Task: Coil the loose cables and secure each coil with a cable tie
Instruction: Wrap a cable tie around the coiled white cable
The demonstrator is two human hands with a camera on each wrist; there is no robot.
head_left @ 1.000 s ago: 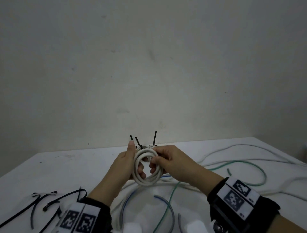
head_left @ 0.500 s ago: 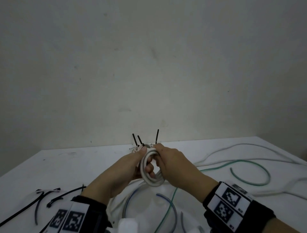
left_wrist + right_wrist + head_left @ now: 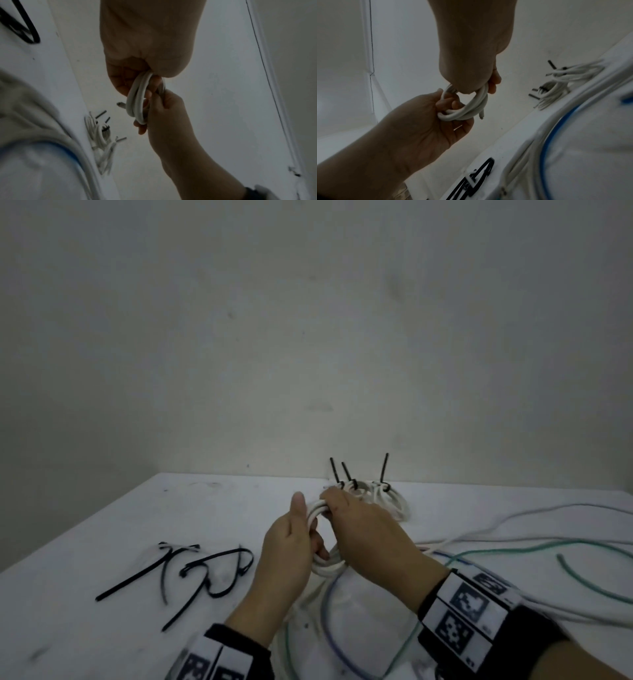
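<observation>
At centre frame of the head view, the left hand and right hand both grip one white cable coil held above the desk; fingers of each hand curl around its loops. Three tied white coils, with black tie tails pointing up, lie behind the hands. Loose black cable ties lie at lower left. Uncoiled white, green and blue cables spread across the lower right.

Both hands grip white coil.
</observation>
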